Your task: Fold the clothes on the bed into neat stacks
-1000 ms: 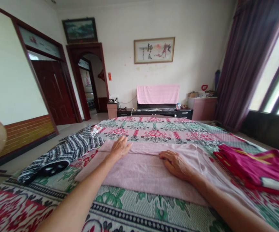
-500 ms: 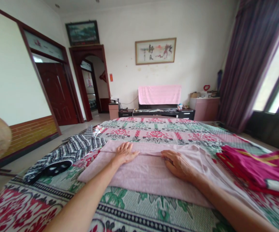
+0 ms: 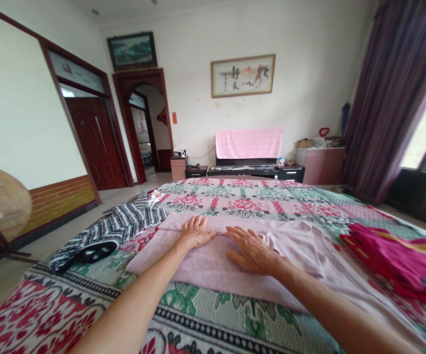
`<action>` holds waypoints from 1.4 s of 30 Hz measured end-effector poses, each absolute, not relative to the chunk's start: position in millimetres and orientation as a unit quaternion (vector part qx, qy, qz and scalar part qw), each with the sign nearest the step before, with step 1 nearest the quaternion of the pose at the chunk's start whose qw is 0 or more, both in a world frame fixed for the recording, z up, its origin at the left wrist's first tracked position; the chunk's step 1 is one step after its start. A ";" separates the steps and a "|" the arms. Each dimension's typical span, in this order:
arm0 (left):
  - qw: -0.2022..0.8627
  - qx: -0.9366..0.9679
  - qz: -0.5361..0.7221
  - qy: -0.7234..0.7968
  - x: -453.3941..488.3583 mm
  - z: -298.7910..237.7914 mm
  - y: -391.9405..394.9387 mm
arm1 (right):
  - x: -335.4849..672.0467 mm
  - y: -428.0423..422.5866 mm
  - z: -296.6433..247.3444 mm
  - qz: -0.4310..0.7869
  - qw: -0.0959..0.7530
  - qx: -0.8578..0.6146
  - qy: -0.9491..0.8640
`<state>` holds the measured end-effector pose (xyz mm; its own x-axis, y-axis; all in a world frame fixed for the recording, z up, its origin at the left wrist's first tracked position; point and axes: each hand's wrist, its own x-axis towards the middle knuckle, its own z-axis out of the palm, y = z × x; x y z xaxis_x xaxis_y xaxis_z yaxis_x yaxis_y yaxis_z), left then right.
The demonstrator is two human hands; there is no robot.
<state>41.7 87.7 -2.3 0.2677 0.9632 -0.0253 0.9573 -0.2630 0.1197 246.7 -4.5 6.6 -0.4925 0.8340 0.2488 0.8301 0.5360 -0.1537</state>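
A pale pink cloth garment lies folded over on the patterned bedspread, its right part loose and wrinkled. My left hand rests flat on its upper middle with the fingers spread. Just to the right, my right hand lies on the same cloth, palm down and fingers stretched out. The fingertips of the right hand come close to the left thumb. Neither hand grips anything that I can see.
A black-and-white patterned garment lies at the left of the bed. Folded magenta and red clothes are stacked at the right. Beyond the bed stands a low black cabinet with a pink towel draped over something on it.
My right hand has slid left across the pink cloth toward my left hand, and its fingers have straightened out. My left hand stays in place on the cloth. The view has turned slightly left.
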 end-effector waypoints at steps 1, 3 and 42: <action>0.057 0.794 0.026 0.605 41.7 -2.3 87.1 | 244.6 -5.2 5.4 0.007 0.151 -0.477 -0.866; 0.060 0.792 0.025 0.607 41.7 -2.6 86.2 | 241.7 -8.5 3.2 0.003 0.161 -0.468 -0.869; -0.063 0.680 0.040 0.729 -78.2 -5.8 61.6 | 242.5 -15.7 -2.2 -0.004 0.199 -0.465 -0.863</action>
<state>-78.2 61.6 -5.8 -0.0660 0.9872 0.1452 0.9971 0.0707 -0.0274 242.5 -15.7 -2.2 -0.4881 0.8007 0.3473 0.8037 0.5675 -0.1788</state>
